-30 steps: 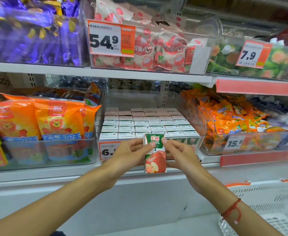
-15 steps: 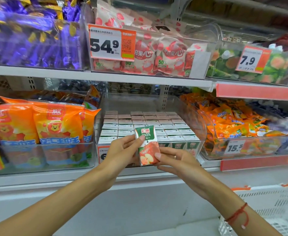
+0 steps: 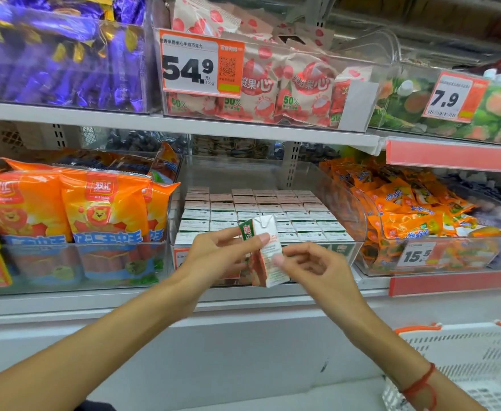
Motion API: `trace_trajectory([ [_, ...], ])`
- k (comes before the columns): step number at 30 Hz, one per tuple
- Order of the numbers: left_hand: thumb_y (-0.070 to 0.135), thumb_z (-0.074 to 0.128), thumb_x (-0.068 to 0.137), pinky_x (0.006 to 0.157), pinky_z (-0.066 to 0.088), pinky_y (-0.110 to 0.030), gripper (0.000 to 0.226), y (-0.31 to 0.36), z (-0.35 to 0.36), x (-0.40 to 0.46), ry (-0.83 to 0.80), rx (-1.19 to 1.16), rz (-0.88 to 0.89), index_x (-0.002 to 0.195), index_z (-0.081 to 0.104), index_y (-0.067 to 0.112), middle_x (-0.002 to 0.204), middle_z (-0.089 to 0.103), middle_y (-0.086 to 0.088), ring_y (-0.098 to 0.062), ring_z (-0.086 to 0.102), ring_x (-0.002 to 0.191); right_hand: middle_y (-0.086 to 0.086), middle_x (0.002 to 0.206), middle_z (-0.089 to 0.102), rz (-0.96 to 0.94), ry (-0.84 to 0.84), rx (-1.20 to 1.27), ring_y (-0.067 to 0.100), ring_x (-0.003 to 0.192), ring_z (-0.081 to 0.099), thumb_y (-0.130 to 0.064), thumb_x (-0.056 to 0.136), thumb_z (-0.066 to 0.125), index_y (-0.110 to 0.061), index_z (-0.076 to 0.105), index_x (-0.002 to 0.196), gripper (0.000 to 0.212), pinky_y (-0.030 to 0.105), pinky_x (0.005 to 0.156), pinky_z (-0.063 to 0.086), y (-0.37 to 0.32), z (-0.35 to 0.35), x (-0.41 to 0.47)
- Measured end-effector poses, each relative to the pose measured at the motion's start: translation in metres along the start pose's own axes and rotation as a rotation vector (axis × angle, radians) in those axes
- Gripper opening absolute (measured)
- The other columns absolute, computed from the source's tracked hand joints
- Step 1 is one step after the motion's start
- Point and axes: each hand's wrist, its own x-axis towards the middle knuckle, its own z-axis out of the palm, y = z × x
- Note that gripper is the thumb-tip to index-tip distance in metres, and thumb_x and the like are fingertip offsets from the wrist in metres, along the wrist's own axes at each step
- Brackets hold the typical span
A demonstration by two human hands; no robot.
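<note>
Pinching a small white, green and red cardboard juice carton [image 3: 268, 256] by its upper part, the left hand [image 3: 219, 256] holds it tilted in front of the middle shelf, while the right hand [image 3: 314, 266] grips its lower side with curled fingers. Just behind the carton stands a clear plastic bin [image 3: 344, 215] packed with rows of similar cartons. Orange sausage packs [image 3: 104, 209] fill the bin to its left, small orange snack packets [image 3: 406, 209] the one to its right. A white plastic basket [image 3: 465, 360] sits at lower right.

Carton [image 3: 270, 274] print (blurred) illegible
</note>
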Motion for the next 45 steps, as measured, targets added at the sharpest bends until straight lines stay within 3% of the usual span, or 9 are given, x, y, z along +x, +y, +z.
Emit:
trace_trajectory([
  [5, 0.037, 0.075, 0.075, 0.091, 0.054, -0.022, 0.046, 0.007, -0.008, 0.001, -0.268, 0.024, -0.039, 0.118, 0.067, 0.023, 0.110, 0.074, 0.005, -0.009, 0.068, 0.105, 0.008, 0.081, 0.075, 0.104, -0.080, 0.050, 0.020, 0.079, 0.071, -0.055, 0.070, 0.067, -0.011, 0.075, 0.079, 0.046, 0.024, 0.080, 0.057, -0.002, -0.008, 0.007],
  [10, 0.033, 0.075, 0.074, 0.090, 0.055, -0.023, 0.048, 0.006, -0.008, 0.001, -0.238, -0.032, -0.034, 0.119, 0.067, 0.019, 0.111, 0.073, 0.002, -0.012, 0.068, 0.107, 0.002, 0.088, 0.075, 0.094, -0.115, 0.062, 0.018, 0.084, 0.072, -0.052, 0.066, 0.071, -0.016, 0.072, 0.090, 0.043, 0.025, 0.081, 0.057, -0.002, -0.009, 0.006],
  [16, 0.031, 0.073, 0.070, 0.085, 0.056, -0.024, 0.044, 0.009, -0.007, 0.001, -0.122, -0.238, -0.091, 0.111, 0.069, 0.016, 0.106, 0.075, -0.001, -0.014, 0.070, 0.101, -0.028, 0.098, 0.067, 0.077, -0.296, 0.009, -0.004, 0.090, 0.066, -0.032, 0.073, 0.079, -0.037, 0.061, 0.108, 0.040, 0.007, 0.070, 0.048, -0.003, -0.009, 0.003],
  [22, 0.022, 0.071, 0.084, 0.087, 0.055, -0.024, 0.027, 0.007, 0.002, -0.002, 0.014, -0.252, -0.075, 0.110, 0.065, 0.021, 0.102, 0.076, 0.000, -0.011, 0.071, 0.097, -0.022, 0.105, 0.066, -0.118, -0.111, -0.215, -0.005, 0.094, 0.063, -0.031, 0.079, 0.078, -0.035, 0.058, 0.116, 0.042, 0.008, 0.076, 0.049, 0.003, -0.001, -0.004],
  [27, 0.045, 0.072, 0.077, 0.076, 0.055, -0.018, 0.026, 0.005, 0.014, -0.007, 0.052, -0.201, 0.025, 0.099, 0.071, 0.031, 0.099, 0.076, 0.008, 0.000, 0.070, 0.092, -0.027, 0.099, 0.066, -0.281, 0.067, -0.249, 0.001, 0.092, 0.065, -0.043, 0.078, 0.074, -0.042, 0.059, 0.111, 0.036, 0.020, 0.077, 0.055, -0.001, 0.004, -0.006],
  [34, 0.037, 0.076, 0.071, 0.076, 0.059, -0.025, 0.044, 0.006, 0.006, 0.002, -0.018, -0.298, -0.110, 0.109, 0.066, 0.016, 0.100, 0.076, 0.002, -0.013, 0.071, 0.098, -0.017, 0.092, 0.074, -0.043, -0.075, 0.104, 0.001, 0.088, 0.069, -0.047, 0.080, 0.054, -0.031, 0.066, 0.112, 0.038, 0.012, 0.070, 0.052, -0.004, -0.007, 0.006],
  [37, 0.028, 0.073, 0.083, 0.070, 0.058, -0.019, 0.035, 0.004, 0.007, 0.000, 0.001, -0.287, -0.118, 0.111, 0.063, 0.010, 0.096, 0.077, -0.002, -0.013, 0.073, 0.091, -0.019, 0.103, 0.070, -0.111, -0.014, -0.124, 0.002, 0.098, 0.064, -0.048, 0.084, 0.062, -0.036, 0.065, 0.114, 0.033, 0.022, 0.082, 0.054, 0.000, -0.010, 0.007],
  [40, 0.032, 0.073, 0.084, 0.068, 0.057, -0.017, 0.035, 0.000, 0.009, -0.001, 0.068, -0.255, -0.123, 0.110, 0.064, 0.011, 0.096, 0.077, -0.002, -0.012, 0.073, 0.089, -0.029, 0.118, 0.051, -0.240, -0.023, -0.413, -0.004, 0.110, 0.051, -0.047, 0.076, 0.074, -0.042, 0.051, 0.127, 0.057, 0.022, 0.087, 0.050, 0.005, -0.006, 0.002],
  [45, 0.045, 0.074, 0.077, 0.070, 0.058, -0.021, 0.042, 0.003, 0.009, 0.000, 0.092, -0.197, -0.126, 0.103, 0.067, 0.013, 0.094, 0.077, -0.001, -0.011, 0.073, 0.088, -0.031, 0.113, 0.051, -0.276, 0.038, -0.407, -0.006, 0.106, 0.052, -0.039, 0.075, 0.079, -0.041, 0.049, 0.130, 0.062, 0.014, 0.083, 0.050, 0.006, 0.000, 0.002],
])
